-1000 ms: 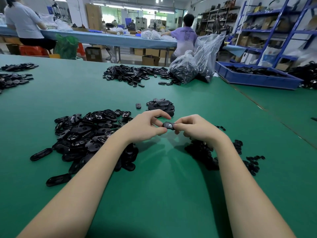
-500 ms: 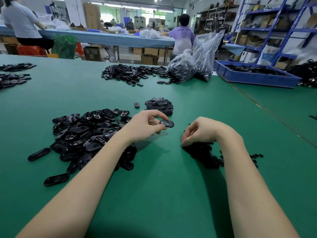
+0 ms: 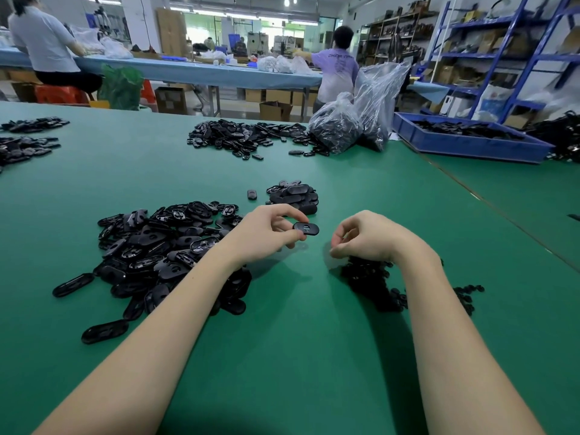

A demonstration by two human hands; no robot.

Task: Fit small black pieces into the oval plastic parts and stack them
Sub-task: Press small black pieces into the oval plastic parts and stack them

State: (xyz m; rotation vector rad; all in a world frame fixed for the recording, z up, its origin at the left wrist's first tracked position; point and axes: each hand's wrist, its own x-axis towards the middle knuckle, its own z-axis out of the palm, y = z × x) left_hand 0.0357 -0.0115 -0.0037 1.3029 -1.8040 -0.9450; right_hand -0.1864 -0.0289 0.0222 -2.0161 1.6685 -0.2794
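Left hand (image 3: 266,233) pinches an oval part (image 3: 306,228) at its 3 o'clock. Right hand (image 3: 370,238) is curled over the small pieces (image 3: 373,284); can't tell if it's pinching one.

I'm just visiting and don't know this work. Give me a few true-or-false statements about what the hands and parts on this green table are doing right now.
1. The left hand pinches an oval plastic part. True.
2. The right hand also grips that oval part. False: it is apart from it, fingers curled over the pile of small black pieces.
3. The big heap of oval parts lies by the left forearm. True.
4. The small stack of parts sits inside the blue tray. False: it sits on the green table, just beyond the left hand.
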